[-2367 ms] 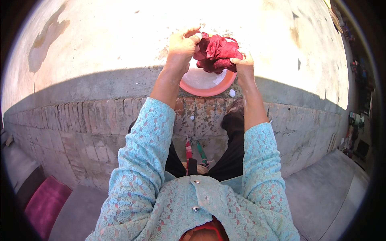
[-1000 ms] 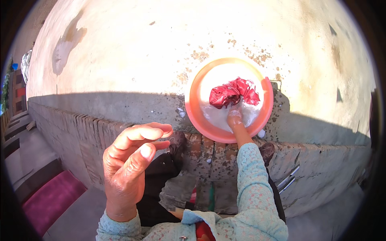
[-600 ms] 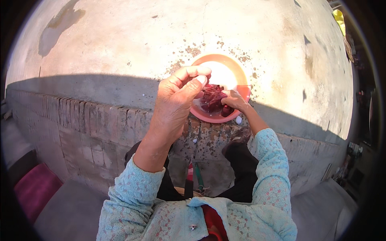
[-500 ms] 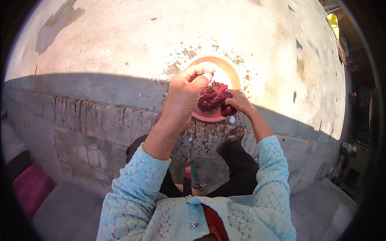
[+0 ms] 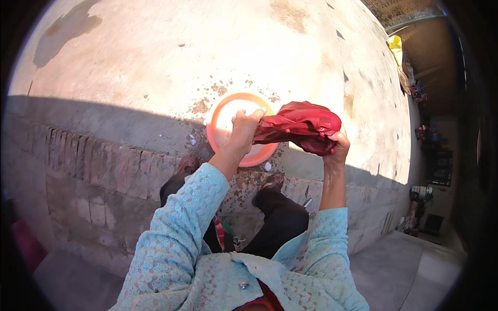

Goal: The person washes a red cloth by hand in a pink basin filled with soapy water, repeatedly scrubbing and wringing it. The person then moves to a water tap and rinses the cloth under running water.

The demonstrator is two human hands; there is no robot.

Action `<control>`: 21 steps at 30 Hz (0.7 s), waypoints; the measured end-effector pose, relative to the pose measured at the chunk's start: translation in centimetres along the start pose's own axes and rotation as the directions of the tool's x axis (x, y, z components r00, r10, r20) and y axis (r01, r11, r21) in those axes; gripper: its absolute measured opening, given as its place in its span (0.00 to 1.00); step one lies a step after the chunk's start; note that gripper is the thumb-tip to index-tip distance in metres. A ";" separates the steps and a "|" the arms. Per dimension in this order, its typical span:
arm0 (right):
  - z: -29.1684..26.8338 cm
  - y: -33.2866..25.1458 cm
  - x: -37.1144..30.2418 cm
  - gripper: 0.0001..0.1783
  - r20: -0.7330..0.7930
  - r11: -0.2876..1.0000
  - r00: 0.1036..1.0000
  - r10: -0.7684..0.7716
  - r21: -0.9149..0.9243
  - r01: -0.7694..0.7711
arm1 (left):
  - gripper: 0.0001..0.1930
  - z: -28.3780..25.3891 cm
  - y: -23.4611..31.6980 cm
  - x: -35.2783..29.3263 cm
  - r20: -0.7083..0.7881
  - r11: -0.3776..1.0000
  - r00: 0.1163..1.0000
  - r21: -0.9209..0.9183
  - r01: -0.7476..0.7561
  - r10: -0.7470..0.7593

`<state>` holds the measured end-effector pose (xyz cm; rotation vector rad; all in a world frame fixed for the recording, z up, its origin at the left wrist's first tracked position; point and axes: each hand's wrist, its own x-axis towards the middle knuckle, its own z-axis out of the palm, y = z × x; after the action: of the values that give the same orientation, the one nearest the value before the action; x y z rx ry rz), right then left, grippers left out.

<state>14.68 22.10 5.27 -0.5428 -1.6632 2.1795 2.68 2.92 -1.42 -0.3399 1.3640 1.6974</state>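
A wet dark-red cloth (image 5: 298, 124) is stretched sideways between my two hands, bunched thicker toward its right end. My left hand (image 5: 245, 128) grips the narrow left end, over the basin. At the right my right hand (image 5: 338, 146) is closed round the bulky end, out past the basin's rim. Below stands a round orange-pink basin (image 5: 212, 137), its inside bright in the sun and partly hidden by my left hand and the cloth. What the cloth is, a garment or a plain piece, I cannot make out.
The basin rests on a concrete floor (image 5: 140, 62) by a brick edge (image 5: 98, 163); my shoes (image 5: 271, 181) are just in front of it. A small white lump (image 5: 267, 166) lies beside the basin. Something yellow (image 5: 395, 49) hangs at the far right among several objects.
The red cloth has come up out of the basin and moved right, now spread between both hands. My left hand, raised over the basin before, now grips its left end.
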 end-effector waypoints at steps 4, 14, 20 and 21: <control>-1.8 0.6 0.0 0.25 0.238 0.899 0.958 -0.162 0.435 0.044 | 0.37 1.6 -2.0 2.2 0.198 0.971 0.960 -0.094 0.220 -0.199; 1.3 7.8 -1.1 0.25 0.138 0.816 0.987 0.082 0.559 -0.145 | 0.14 2.4 -2.9 2.7 0.523 0.804 0.747 -0.595 -0.025 0.410; 2.3 8.0 1.6 0.24 -0.216 0.999 0.976 0.014 -0.046 -0.025 | 0.14 3.5 -3.5 3.8 0.380 0.797 0.831 -0.592 -0.120 0.407; 1.7 8.6 1.6 0.25 -0.228 0.999 0.974 0.002 -0.053 -0.014 | 0.14 3.9 -3.5 3.7 0.352 0.796 0.840 -0.588 -0.145 0.414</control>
<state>12.08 19.26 -2.72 -0.7842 -1.6019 1.9968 4.54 8.03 -4.86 -0.0128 0.5718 2.2406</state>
